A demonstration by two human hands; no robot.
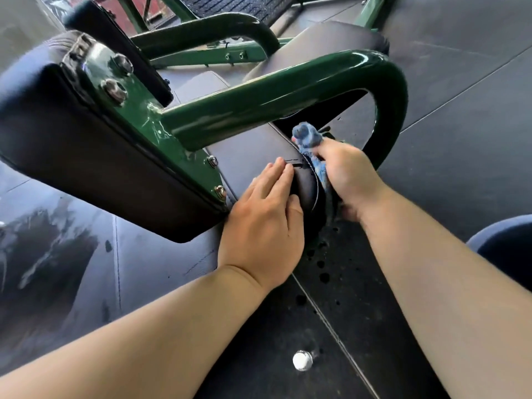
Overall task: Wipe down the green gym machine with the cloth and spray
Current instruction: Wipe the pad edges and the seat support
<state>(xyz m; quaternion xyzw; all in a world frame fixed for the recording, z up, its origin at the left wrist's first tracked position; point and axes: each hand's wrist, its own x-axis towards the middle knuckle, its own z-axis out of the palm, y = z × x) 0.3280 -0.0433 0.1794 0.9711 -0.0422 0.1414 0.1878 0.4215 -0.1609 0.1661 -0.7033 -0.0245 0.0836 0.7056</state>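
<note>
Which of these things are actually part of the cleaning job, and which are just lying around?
In the job: blue cloth, gripped by the right hand; left hand resting flat on the black pad; green bar.
Lying about: white round cap on the floor mat; dark blue object at the right edge.

The machine's curved tube (259,93) is glossy dark green, with pale streaks near its green bracket (161,122). The pads (86,156) are plain black with a faint bluish sheen. The cloth (308,136) is mottled blue, paler at its frayed edge. The floor (460,125) is dark grey, speckled with black spots (324,277). A small round cap (302,360) on it is white. The far footplate (239,4) is black and ribbed.
</note>
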